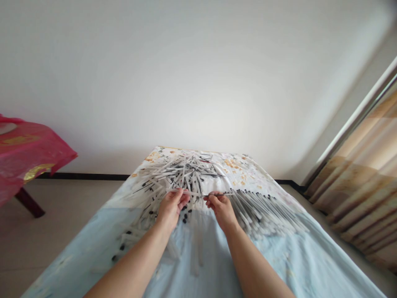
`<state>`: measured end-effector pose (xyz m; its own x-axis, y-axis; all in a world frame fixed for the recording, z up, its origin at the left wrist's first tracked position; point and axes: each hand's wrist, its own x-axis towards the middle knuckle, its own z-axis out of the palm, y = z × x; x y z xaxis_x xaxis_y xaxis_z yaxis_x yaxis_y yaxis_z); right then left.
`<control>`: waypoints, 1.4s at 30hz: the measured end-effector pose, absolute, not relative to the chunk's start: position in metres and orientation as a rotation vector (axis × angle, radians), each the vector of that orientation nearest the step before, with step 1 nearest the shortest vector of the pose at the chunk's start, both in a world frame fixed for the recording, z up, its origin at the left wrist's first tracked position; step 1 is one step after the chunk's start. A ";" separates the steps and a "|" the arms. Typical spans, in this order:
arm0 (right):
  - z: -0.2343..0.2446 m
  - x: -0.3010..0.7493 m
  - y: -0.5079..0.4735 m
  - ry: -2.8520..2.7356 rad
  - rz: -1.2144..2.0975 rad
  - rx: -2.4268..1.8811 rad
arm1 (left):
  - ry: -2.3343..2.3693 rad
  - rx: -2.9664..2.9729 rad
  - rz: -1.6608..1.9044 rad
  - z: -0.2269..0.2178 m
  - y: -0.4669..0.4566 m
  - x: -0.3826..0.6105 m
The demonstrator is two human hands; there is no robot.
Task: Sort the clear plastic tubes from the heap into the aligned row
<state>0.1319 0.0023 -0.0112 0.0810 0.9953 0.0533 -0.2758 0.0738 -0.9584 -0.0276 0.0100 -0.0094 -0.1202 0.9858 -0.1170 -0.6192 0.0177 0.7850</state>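
Note:
My left hand (171,207) pinches a translucent white tube (194,193), like a pen barrel, lying nearly level and pointing right. In my right hand (221,205) is a thin dark rod (203,195), like a pen refill, its tip turned toward the tube. A small gap seems to separate the two ends. Beyond my left hand spreads a loose pile of white tubes and dark rods (182,171). Small black caps (185,216) lie beside that hand. To the right of my right hand, dark-tipped tubes (257,211) lie side by side in a row.
A table under a floral and light blue cloth (273,269) carries everything. Several loose tubes (197,248) lie between my forearms. A pale wall (198,82) rises behind. At left stands a table with a red cover (34,149); a patterned curtain (359,194) hangs at right.

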 end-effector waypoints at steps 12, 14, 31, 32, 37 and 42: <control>-0.014 0.129 0.004 -1.007 1.167 -1.017 | 0.799 0.480 1.479 -0.005 0.007 -0.023; -0.013 0.131 0.004 -1.030 1.138 -1.059 | 0.828 0.475 1.466 -0.005 0.007 -0.024; 0.002 0.135 0.001 -1.134 1.051 -1.079 | 0.904 0.445 1.520 -0.004 0.003 -0.020; 0.001 0.136 0.002 -1.136 1.041 -1.087 | 0.900 0.445 1.527 -0.004 0.002 -0.019; -0.003 0.135 0.003 -1.235 1.082 -1.108 | 0.872 0.452 1.449 -0.004 -0.002 -0.012; -0.008 0.138 0.001 -1.220 1.145 -1.083 | 0.836 0.410 1.473 -0.005 0.000 -0.013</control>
<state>0.1385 0.0013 -0.0082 0.0066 0.9930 0.1183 -0.0547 0.1184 -0.9915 -0.0130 0.0002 -0.0050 -0.1062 0.9650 -0.2398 -0.7010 0.0984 0.7063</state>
